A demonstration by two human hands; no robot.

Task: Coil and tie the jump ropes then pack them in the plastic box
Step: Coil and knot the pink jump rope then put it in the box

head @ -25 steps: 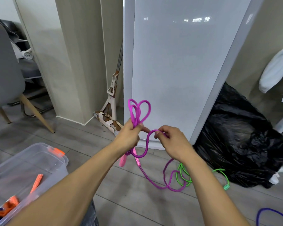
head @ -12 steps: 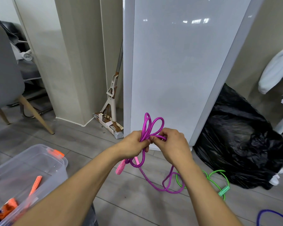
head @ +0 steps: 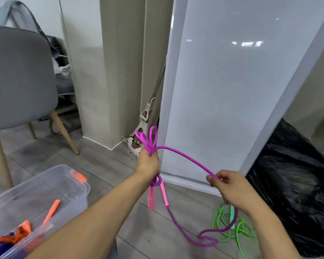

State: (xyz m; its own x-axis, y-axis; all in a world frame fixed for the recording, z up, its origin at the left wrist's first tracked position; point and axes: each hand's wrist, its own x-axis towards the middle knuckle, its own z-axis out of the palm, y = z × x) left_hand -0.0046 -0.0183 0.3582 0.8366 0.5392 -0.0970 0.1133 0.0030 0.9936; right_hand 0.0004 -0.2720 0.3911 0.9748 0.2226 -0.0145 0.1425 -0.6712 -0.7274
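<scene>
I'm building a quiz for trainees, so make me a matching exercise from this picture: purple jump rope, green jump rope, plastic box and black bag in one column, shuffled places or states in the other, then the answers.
Things:
1. purple jump rope
2. green jump rope
3. plastic box
4. black bag

Places or states:
A. lying tangled on the floor
B. gripped by the left hand and pinched by the right hand
C. lower left, orange rope inside
D. far right, beside the white panel

Pairs: 1-B, 2-A, 3-C, 4-D.
</scene>
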